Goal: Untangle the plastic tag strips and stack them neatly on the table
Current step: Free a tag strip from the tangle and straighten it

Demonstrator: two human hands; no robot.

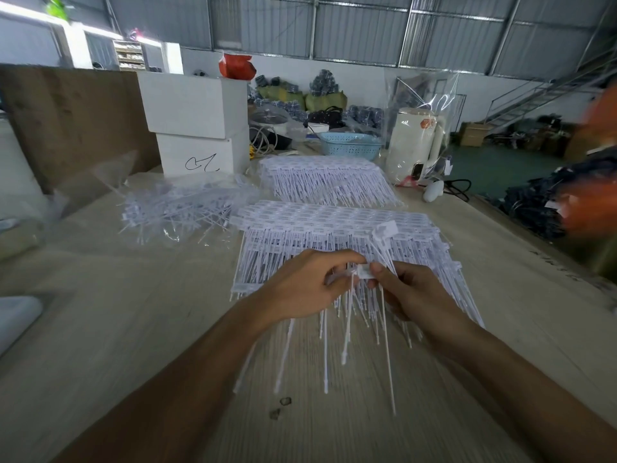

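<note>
My left hand (302, 285) and my right hand (410, 295) meet over the near edge of a neat stack of white plastic tag strips (334, 222). Both pinch a small bunch of white tag strips (364, 272) between them, whose long thin tails (347, 345) hang down toward me over the wooden table (133, 329). One tag head (385, 230) sticks up above the bunch. A second neat stack (320, 178) lies farther back. A loose tangled pile of strips (177, 208) lies in clear plastic to the left.
Two stacked white boxes (193, 128) stand at the back left. A blue basket (350, 145) and a white appliance in a plastic bag (414, 142) stand behind the stacks. The table's right edge (534, 242) drops off to the floor.
</note>
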